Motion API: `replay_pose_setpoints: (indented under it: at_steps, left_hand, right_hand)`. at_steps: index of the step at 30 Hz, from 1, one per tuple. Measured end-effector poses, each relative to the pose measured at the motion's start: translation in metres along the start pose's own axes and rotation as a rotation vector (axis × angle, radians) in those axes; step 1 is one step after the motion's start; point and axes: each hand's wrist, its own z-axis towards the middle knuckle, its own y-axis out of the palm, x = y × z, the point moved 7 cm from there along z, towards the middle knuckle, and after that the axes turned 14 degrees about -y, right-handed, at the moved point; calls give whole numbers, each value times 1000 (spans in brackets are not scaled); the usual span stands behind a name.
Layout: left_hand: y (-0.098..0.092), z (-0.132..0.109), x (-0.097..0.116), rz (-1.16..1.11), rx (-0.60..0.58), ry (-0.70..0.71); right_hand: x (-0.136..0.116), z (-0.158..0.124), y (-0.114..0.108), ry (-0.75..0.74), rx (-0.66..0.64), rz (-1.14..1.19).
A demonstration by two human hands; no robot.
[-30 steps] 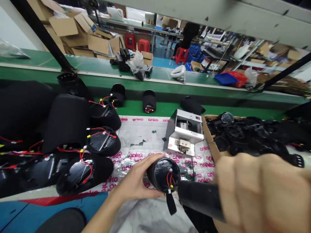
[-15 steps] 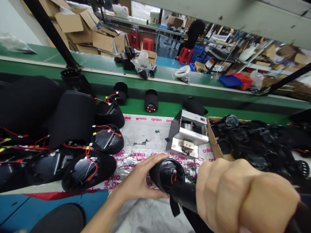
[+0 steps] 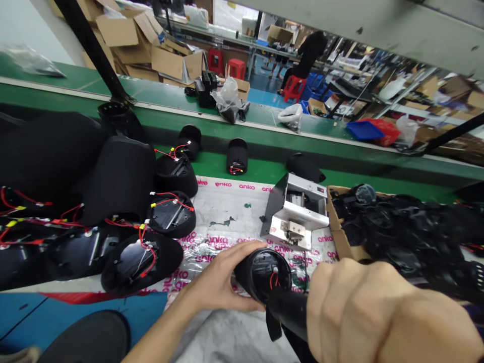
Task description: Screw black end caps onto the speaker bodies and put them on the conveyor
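Note:
My left hand (image 3: 227,277) is wrapped round a black cylindrical housing (image 3: 245,275), thumb on the near side and fingers on the far side. The housing's open end faces up and toward me, and red wires (image 3: 274,279) with a white plug show inside. Closed in a fist, my right hand (image 3: 389,312) grips a black cylindrical tool (image 3: 289,307). The tool's front end reaches over the lower rim of the housing; its tip is hidden, and I cannot tell its exact kind. A black strap (image 3: 274,326) hangs below the rim.
Beyond my hands stands a metal bench device (image 3: 302,209). Right of it is a cardboard box (image 3: 340,232) of black plastic parts. Several black housings with red wires (image 3: 141,262) crowd the left. A green ledge (image 3: 159,103) runs along the back; a person (image 3: 308,55) sits far behind.
The whole view has shifted slightly. Both hands keep their grip, and the housing and the black tool stay in nearly the same position against each other.

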Motion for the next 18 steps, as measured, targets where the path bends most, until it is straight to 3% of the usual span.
replay_pose_setpoints:
  at_steps: [2, 8, 10, 15, 18]
  left_hand:
    - [0, 0, 0, 0, -3, 1]
    - [-1, 0, 0, -6, -23, -41]
    - [-1, 0, 0, -19, -30, -45]
    - [0, 0, 1, -23, -28, -40]
    - [1, 0, 0, -32, -18, -54]
  right_hand:
    - [7, -3, 8, 41, 84, -197]
    - [14, 8, 38, -96, 199, -619]
    - [14, 13, 39, -121, 152, -628]
    - [15, 18, 36, -177, -135, -441]
    - [23, 10, 30, -132, -118, -339]
